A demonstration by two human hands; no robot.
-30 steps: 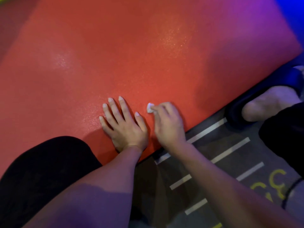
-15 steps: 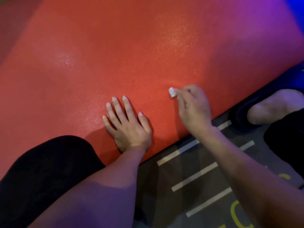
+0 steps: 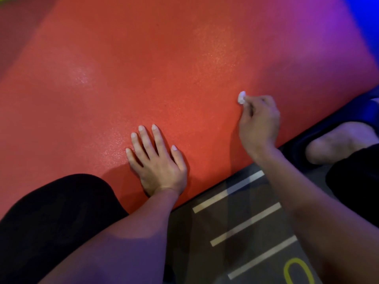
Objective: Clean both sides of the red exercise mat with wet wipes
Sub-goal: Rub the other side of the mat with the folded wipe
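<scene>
Our right hand is pinching a small white wet wipe between thumb and fingertips, the other fingers curled in, and is pressing the wad against the red exercise mat close to its near right edge. Our left hand is lying open and flat, palm down with fingers spread, on the same mat, holding nothing, well to the left of the wipe and near the mat's edge.

The mat is spreading across most of the view, running diagonally from lower left to upper right, with faint shiny patches showing on its textured face. Our left knee, in black clothing, is covering the mat's lower left part and is sitting just beside the left forearm. Beyond the mat's edge the dark floor is showing pale stripes and a yellow ring marking. At the right, our bare foot is resting in a dark slipper just off the mat, with a black-clad leg beside it. Blue and purple light is tinting the far right corner.
</scene>
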